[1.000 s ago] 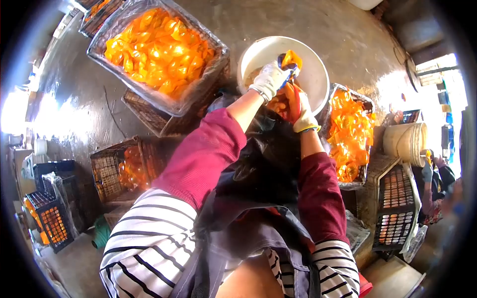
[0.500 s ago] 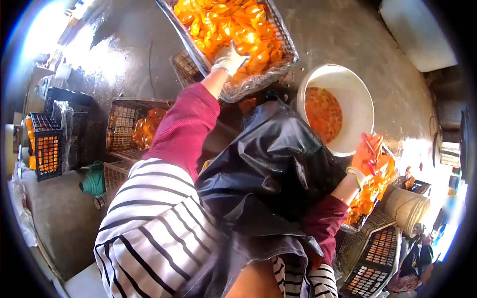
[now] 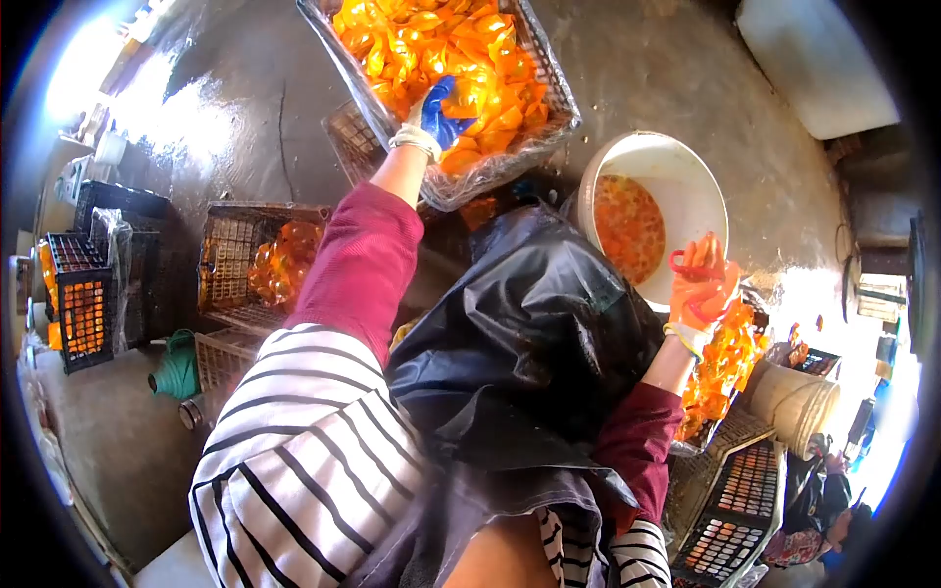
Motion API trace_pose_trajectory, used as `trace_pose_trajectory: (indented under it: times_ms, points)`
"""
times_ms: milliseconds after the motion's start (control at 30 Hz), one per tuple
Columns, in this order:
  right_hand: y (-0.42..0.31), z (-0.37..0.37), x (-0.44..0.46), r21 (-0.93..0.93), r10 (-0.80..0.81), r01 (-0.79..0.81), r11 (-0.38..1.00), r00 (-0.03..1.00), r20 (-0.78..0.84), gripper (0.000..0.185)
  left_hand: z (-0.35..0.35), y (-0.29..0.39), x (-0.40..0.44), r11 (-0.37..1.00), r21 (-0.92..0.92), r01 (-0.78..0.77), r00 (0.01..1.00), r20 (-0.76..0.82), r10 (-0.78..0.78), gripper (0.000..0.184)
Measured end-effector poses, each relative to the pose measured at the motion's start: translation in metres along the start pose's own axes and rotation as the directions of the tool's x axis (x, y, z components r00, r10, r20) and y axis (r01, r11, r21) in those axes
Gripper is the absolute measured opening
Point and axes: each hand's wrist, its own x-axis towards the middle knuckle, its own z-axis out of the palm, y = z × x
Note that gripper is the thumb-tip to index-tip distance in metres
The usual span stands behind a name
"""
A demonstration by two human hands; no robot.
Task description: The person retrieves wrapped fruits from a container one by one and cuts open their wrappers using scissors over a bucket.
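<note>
My left hand [image 3: 441, 120], in a white glove with blue palm and fingers, reaches over the near side of a plastic-lined crate [image 3: 345, 71]. Its thumb and fingers stand apart, close to a heap of shiny orange pieces [image 3: 431, 49] like peel or cut pepper. My right hand [image 3: 702, 289] wears an orange glove and is beside the rim of a white bucket [image 3: 698, 186]. Its fingers are curled, with a small red shape at them that I cannot make out. Orange-red liquid with pieces [image 3: 629, 227] lies in the bucket. More orange pieces [image 3: 725, 367] fill a crate below my right hand.
A black apron [image 3: 534, 304] covers my lap. At left are a crate with orange pieces [image 3: 284, 263], a green coiled object [image 3: 174, 363] and black crates [image 3: 83, 304]. Stacked crates [image 3: 733, 519] and a beige bucket [image 3: 796, 402] stand at right.
My left hand has turned, so its blue side now shows over the orange pieces. My right hand has risen from the right crate and moved left toward the bucket's rim.
</note>
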Motion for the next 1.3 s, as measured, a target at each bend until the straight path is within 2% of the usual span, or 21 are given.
trace_pose_trajectory:
  times_ms: [100, 167, 300, 333, 400, 433, 500, 533, 600, 700, 733, 767, 867, 900, 967, 1000, 1033, 1133, 1200, 1267, 1300]
  points:
    - [0.010, 0.036, -0.009, -0.151, -0.058, 0.014, 0.988, 0.954, -0.293, 0.048, 0.031, -0.006, -0.011, 0.954, -0.251, 0.162, 0.974, 0.195, -0.114, 0.055]
    - [0.011, 0.034, -0.008, -0.154, -0.013, -0.028, 0.988, 0.966, -0.258, 0.046, 0.049, -0.023, 0.006, 0.830, -0.397, 0.391, 0.911, 0.296, -0.287, 0.050]
    - [0.010, 0.032, -0.012, -0.285, -0.041, -0.018, 0.958, 0.979, -0.202, 0.042, 0.123, -0.057, -0.001, 0.997, -0.030, 0.065, 0.923, 0.381, -0.048, 0.033]
    - [0.007, 0.031, -0.011, -0.228, -0.009, -0.047, 0.972, 0.971, -0.240, 0.042, 0.139, -0.060, -0.003, 0.973, 0.188, -0.135, 0.944, 0.322, 0.069, 0.031]
    - [0.003, 0.030, -0.010, -0.157, 0.010, -0.058, 0.986, 0.956, -0.292, 0.042, 0.145, -0.067, 0.018, 0.587, 0.683, -0.435, 0.899, 0.297, 0.320, 0.024]
    - [0.002, 0.029, -0.011, -0.144, -0.004, -0.043, 0.989, 0.951, -0.309, 0.043, 0.150, -0.072, 0.016, 0.588, 0.651, -0.480, 0.877, 0.333, 0.347, 0.021]
    - [0.001, 0.026, -0.012, -0.102, -0.019, -0.017, 0.995, 0.938, -0.347, 0.044, 0.153, -0.085, 0.008, 0.123, 0.915, -0.385, 0.866, 0.312, 0.391, 0.021]
    - [0.000, 0.026, -0.011, -0.077, -0.019, -0.010, 0.997, 0.932, -0.363, 0.043, 0.143, -0.111, 0.023, -0.060, 0.976, -0.208, 0.969, 0.214, 0.120, 0.029]
    - [0.003, 0.027, -0.003, -0.089, -0.025, -0.006, 0.996, 0.941, -0.339, 0.042, 0.179, -0.130, -0.040, -0.098, 0.941, -0.322, 0.944, 0.327, 0.039, 0.037]
    - [0.010, 0.030, -0.004, -0.212, -0.014, -0.052, 0.976, 0.955, -0.296, 0.039, 0.157, -0.137, -0.008, 0.041, 0.939, -0.341, 0.940, 0.339, 0.045, 0.042]
    - [0.012, 0.036, 0.002, -0.265, 0.004, -0.087, 0.960, 0.954, -0.300, 0.039, 0.160, -0.128, -0.002, 0.089, 0.958, -0.274, 0.962, 0.270, 0.053, 0.041]
    - [0.012, 0.037, 0.002, -0.318, 0.025, -0.131, 0.939, 0.948, -0.318, 0.039, 0.168, -0.122, -0.001, 0.090, 0.995, 0.030, 0.999, -0.033, 0.036, 0.035]
    - [0.026, 0.023, -0.003, -0.456, 0.132, -0.183, 0.871, 0.981, -0.141, 0.031, 0.150, -0.109, 0.006, -0.607, 0.681, -0.410, 0.849, 0.528, 0.019, 0.029]
    - [0.031, 0.023, -0.003, -0.221, 0.268, -0.310, 0.925, 0.943, -0.198, 0.030, 0.150, -0.108, 0.006, -0.355, 0.811, -0.465, 0.865, 0.502, 0.014, 0.030]
    - [0.045, 0.019, 0.002, -0.450, 0.329, -0.420, 0.788, 0.905, -0.269, 0.028, 0.178, -0.096, -0.025, 0.216, 0.865, -0.452, 0.884, 0.467, -0.022, 0.033]
    - [0.054, 0.014, 0.001, -0.463, 0.308, -0.421, 0.780, 0.902, -0.301, 0.024, 0.181, -0.100, -0.024, 0.600, 0.742, -0.299, 0.861, 0.481, -0.166, 0.035]
    - [0.056, 0.026, -0.004, -0.365, 0.325, -0.420, 0.831, 0.899, -0.294, 0.022, 0.190, -0.096, -0.027, 0.276, 0.827, -0.490, 0.829, 0.540, -0.148, 0.039]
    - [0.058, 0.027, -0.010, -0.511, 0.324, -0.309, 0.802, 0.944, -0.062, 0.027, 0.204, -0.109, -0.052, 0.669, 0.708, -0.227, 0.792, 0.534, -0.297, 0.049]
    - [0.055, 0.029, -0.010, -0.660, 0.298, -0.195, 0.725, 0.953, 0.046, 0.037, 0.211, -0.112, -0.068, 0.597, 0.749, -0.285, 0.758, 0.558, -0.338, 0.050]
    - [0.053, 0.024, -0.008, -0.637, 0.362, -0.280, 0.718, 0.932, -0.003, 0.037, 0.226, -0.103, -0.088, 0.518, 0.781, -0.349, 0.716, 0.579, -0.391, 0.051]
    - [0.052, 0.022, -0.007, -0.623, 0.394, -0.322, 0.713, 0.919, -0.024, 0.037, 0.220, -0.113, -0.078, 0.666, 0.713, -0.217, 0.702, 0.588, -0.401, 0.050]
